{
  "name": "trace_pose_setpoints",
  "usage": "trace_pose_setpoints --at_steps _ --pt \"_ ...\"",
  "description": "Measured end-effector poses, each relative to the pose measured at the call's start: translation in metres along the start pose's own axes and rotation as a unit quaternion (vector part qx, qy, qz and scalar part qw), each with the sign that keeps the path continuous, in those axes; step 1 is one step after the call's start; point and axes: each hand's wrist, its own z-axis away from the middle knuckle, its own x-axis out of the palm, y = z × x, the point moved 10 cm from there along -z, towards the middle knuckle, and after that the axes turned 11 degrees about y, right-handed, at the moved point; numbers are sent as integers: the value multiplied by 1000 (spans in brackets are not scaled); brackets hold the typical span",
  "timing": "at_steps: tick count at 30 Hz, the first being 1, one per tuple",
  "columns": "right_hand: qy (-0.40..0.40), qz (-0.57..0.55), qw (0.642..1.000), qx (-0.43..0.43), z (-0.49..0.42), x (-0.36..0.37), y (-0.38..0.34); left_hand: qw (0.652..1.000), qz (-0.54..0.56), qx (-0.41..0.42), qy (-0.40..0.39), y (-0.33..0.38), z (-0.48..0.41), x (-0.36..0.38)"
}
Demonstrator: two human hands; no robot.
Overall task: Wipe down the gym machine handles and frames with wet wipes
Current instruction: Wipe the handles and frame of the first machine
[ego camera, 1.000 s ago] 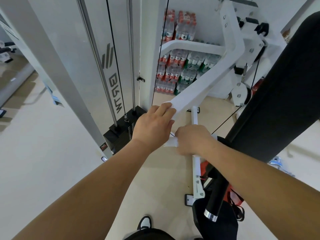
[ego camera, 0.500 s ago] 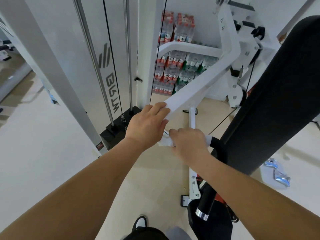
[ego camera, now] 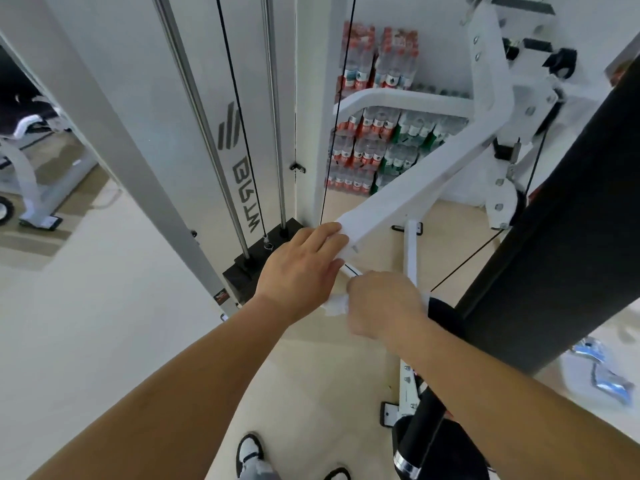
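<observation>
A white gym machine arm (ego camera: 422, 188) slants down from the upper right to the middle of the view. My left hand (ego camera: 301, 268) grips its lower end, fingers curled over the top edge. Just below, my right hand (ego camera: 384, 306) holds a crumpled white wet wipe (ego camera: 336, 306) wrapped round a thin white handle bar (ego camera: 351, 270). The bar's black grip (ego camera: 441, 311) shows to the right of that hand. Most of the wipe is hidden under my fingers.
A large black pad (ego camera: 571, 209) slants across the right side. Behind stand the white weight-stack frame (ego camera: 138, 161) with chrome guide rods, black cables and a black weight block (ego camera: 249, 268). Stacked water-bottle packs (ego camera: 374, 133) sit by the far wall. A wipes packet (ego camera: 602, 372) lies on the floor.
My right hand with the wipe has shifted slightly along the handle bar; my left hand keeps the same hold on the arm's end. The view moved a little.
</observation>
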Motion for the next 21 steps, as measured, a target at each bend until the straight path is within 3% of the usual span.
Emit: trace_pose_setpoints --at_steps 2,5,6,9,12,14,17,19,21 --pt "142 70 987 -7 18 -8 -6 1000 1 -2 -3 -1 0 -1" --pt "205 93 974 6 21 -10 -4 1000 11 2 1 -3 0 1" --pt "170 86 982 8 16 -9 -4 1000 14 4 -3 -3 0 2" --pt "-72 15 997 25 0 3 -2 1000 15 12 -23 -4 0 5" --pt "-323 -141 930 103 4 23 3 998 9 17 -56 -2 -1 8" --pt "-392 -194 889 138 9 24 0 997 15 21 -70 -3 1 12" --pt "-314 -129 930 140 7 13 5 996 18 24 -86 -3 -2 14" --pt "-130 -29 983 124 2 5 9 995 17 43 -92 -1 0 15" --pt "91 87 987 98 13 -13 1 994 15 67 -89 2 1 16"
